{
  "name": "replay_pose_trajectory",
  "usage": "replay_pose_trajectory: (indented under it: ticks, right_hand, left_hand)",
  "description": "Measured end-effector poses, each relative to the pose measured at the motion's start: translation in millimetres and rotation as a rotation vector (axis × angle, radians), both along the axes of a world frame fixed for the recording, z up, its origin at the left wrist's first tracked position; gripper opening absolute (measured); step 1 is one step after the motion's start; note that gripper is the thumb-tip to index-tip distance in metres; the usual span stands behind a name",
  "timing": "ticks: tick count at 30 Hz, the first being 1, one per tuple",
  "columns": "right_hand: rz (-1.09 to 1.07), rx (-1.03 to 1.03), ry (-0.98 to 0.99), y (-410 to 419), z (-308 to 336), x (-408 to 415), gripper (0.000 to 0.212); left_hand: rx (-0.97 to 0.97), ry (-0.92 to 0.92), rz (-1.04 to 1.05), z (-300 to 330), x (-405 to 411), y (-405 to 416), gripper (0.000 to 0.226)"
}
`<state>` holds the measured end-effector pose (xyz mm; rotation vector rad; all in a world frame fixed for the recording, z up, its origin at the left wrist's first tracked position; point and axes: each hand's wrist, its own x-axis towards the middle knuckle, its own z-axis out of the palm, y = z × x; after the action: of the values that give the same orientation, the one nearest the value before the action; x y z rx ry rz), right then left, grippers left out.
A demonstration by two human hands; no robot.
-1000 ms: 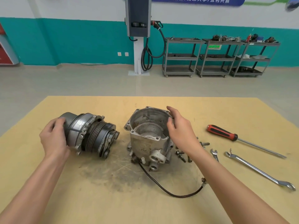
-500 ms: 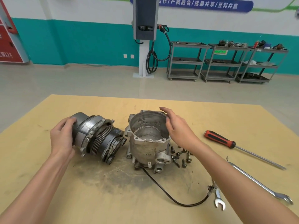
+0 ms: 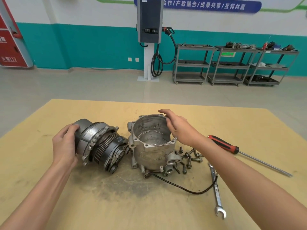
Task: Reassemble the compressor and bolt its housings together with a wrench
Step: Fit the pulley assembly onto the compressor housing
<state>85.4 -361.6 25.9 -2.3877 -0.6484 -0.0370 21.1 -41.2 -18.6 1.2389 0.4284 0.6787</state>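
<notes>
The compressor's front half (image 3: pixel 101 143), grey body with a black ribbed pulley, lies on its side on the yellow table. My left hand (image 3: pixel 64 145) grips its rounded rear end. To its right stands the hollow aluminium housing (image 3: pixel 149 146), mouth up, a black wire (image 3: pixel 182 188) trailing from its base. My right hand (image 3: pixel 179 128) rests on the housing's far right rim, fingers fairly straight. Several bolts (image 3: pixel 189 157) lie loose right of the housing. A combination wrench (image 3: pixel 216 191) lies by my right forearm.
A red-handled screwdriver (image 3: pixel 224 144) lies on the table (image 3: pixel 49 188) at the right. A dark greasy patch stains the table in front of the parts. Beyond the table are bare floor, a charging post (image 3: pixel 149 39) and metal shelf carts (image 3: pixel 232 63).
My view has shifted, so the parts sit more to the right. The pulley half now touches or nearly touches the housing. Both hands keep their places on the two parts.
</notes>
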Motion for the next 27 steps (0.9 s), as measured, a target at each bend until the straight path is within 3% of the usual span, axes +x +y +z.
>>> replay_pose_trajectory:
  ticks: [8,19,22,27]
  right_hand:
    - [-0.056,-0.028,-0.035,-8,1,0,0.038]
    - [-0.092,0.056,0.052,-24,5,-2,0.044]
    - [-0.106,0.153,0.080,-27,12,-11,0.050]
    - [-0.164,0.365,-0.052,-12,40,-35,0.043]
  left_hand:
    - [0.022,0.001,-0.079,-1,4,-7,0.034]
    - [0.034,-0.004,-0.119,0,5,-12,0.019]
    - [-0.001,0.029,-0.158,1,-1,-9,0.019]
    - [-0.073,0.110,-0.148,0,-13,3,0.044]
